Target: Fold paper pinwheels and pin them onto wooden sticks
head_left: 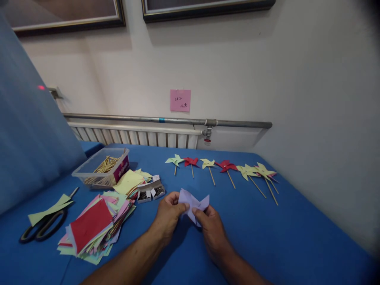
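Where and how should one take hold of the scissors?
Probably best by the black handles, from the near side, perhaps with the left hand once free: their loops lie on that side, while the blade points away and green paper covers the middle.

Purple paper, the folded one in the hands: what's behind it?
Behind the purple paper, fingers of the left hand and right hand curl, with the blue table beyond. The thumbs are in front. The paper covers some fingertips, so those can't be seen.
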`<state>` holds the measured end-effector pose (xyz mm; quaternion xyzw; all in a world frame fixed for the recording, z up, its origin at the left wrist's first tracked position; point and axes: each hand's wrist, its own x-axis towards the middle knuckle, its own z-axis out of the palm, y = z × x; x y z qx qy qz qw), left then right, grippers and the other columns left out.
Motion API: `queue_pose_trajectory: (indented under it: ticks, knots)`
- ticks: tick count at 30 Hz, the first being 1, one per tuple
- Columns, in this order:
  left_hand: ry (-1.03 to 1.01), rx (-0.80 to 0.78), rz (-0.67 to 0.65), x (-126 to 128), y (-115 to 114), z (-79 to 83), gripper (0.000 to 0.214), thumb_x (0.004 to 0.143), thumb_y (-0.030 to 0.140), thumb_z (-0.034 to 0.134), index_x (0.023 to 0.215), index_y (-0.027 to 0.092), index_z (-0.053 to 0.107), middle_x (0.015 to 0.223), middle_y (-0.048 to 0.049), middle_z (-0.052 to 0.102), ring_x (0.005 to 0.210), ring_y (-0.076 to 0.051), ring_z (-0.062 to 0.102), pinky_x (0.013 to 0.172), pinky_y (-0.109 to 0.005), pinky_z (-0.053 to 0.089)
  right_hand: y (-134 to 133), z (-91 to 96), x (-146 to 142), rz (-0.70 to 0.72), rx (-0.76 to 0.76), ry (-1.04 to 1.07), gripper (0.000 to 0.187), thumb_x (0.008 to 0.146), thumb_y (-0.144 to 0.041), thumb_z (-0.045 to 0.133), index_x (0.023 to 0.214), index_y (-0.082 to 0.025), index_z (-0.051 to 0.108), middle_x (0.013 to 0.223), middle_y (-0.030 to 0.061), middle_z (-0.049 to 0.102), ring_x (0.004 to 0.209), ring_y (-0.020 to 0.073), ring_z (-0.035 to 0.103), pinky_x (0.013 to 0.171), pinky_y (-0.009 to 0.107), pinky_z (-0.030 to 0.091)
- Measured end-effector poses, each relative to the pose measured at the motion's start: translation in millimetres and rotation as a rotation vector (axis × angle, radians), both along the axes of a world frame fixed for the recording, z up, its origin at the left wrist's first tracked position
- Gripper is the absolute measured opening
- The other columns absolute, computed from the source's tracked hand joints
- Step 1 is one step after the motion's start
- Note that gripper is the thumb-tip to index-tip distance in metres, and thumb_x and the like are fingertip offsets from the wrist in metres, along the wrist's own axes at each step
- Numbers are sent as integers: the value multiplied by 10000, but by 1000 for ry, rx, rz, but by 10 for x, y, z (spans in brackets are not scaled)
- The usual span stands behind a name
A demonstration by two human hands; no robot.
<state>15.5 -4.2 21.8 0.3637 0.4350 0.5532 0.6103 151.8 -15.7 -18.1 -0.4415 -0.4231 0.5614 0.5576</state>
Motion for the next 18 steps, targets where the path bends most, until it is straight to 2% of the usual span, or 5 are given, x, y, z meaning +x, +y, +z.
queue_pose_trajectory:
  ticks: [4, 8, 13, 15, 18]
  knots:
    - [95, 44, 79, -91, 64, -9, 289, 570, 327, 872, 713, 156, 687, 621, 21, 657, 550, -97, 528, 566, -219, 398, -17, 39, 6, 17, -35, 19, 359, 773, -408, 793, 1047, -176, 786, 937, 70, 815, 834, 268, 717, 768, 357, 538]
    - [264, 165, 141, -130, 94, -27, 251, 622, 369, 811, 670, 173, 663, 582, 40, 600, 540, -99, 486, 546, -224, 369, -40, 103, -14, 29, -80, 101, 360, 749, -375, 800, 1046, -172, 792, 893, 63, 811, 848, 276, 721, 749, 343, 532]
    - [531, 365, 191, -116, 29, -53, 148, 775, 322, 693, 714, 187, 683, 657, 18, 634, 625, -137, 550, 620, -258, 429, -40, 128, -24, 0, -101, 129, 283, 716, -360, 809, 922, -168, 786, 730, 13, 743, 656, 194, 622, 651, 296, 482]
    - [683, 517, 207, -121, -10, -64, 131, 841, 257, 657, 730, 191, 682, 704, 4, 660, 687, -153, 591, 681, -282, 442, -37, 118, -18, -14, -107, 131, 249, 709, -361, 806, 868, -173, 766, 686, -6, 705, 613, 169, 569, 624, 283, 456]
    - [951, 875, 261, -138, -66, -72, 141, 908, 156, 624, 793, 193, 696, 778, -16, 705, 776, -175, 619, 778, -333, 420, -40, 108, -12, -6, -74, 113, 224, 730, -378, 792, 820, -181, 732, 662, -17, 665, 599, 158, 527, 610, 278, 428]
